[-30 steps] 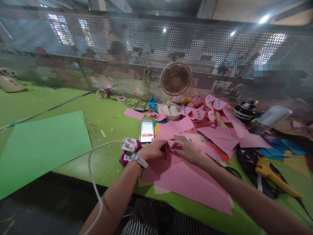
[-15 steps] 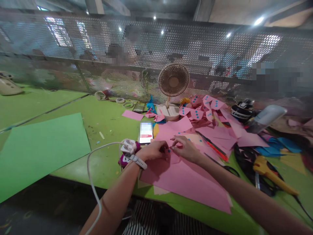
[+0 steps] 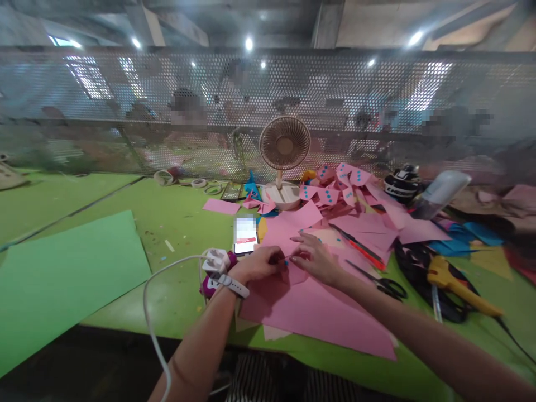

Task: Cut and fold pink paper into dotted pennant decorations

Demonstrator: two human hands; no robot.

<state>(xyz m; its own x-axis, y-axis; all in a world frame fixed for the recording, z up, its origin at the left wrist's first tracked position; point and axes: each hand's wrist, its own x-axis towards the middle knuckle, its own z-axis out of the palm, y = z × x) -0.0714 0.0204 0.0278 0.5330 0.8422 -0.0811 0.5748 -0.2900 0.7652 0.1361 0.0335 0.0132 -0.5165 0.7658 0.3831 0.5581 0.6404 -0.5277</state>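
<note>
My left hand (image 3: 263, 263), with a white watch band at the wrist, pinches the left side of a small pink paper piece (image 3: 296, 274) with a blue dot. On its other side my right hand (image 3: 317, 261) has thumb and fingertips closed at the upper edge, one finger stretched out above. The exact fold between the fingertips is too small to make out. Under both hands lies a large pink sheet (image 3: 322, 321). Scissors (image 3: 391, 288) and a red-and-black cutter (image 3: 363, 251) rest right of my right hand. A lit phone (image 3: 245, 235) lies beyond my left hand.
A small fan (image 3: 285, 144) stands before the perforated screen, beside heaped pink pieces with blue dots (image 3: 329, 195). Plugs with a white cable (image 3: 146, 304) sit by my left wrist. A green sheet (image 3: 71, 285) overhangs the front edge. A yellow glue gun (image 3: 460, 286) lies right.
The view has tilted up slightly and shifted right, so things appear further left. Both hands stay at the small pink piece, with little finger movement. More of the scissors shows.
</note>
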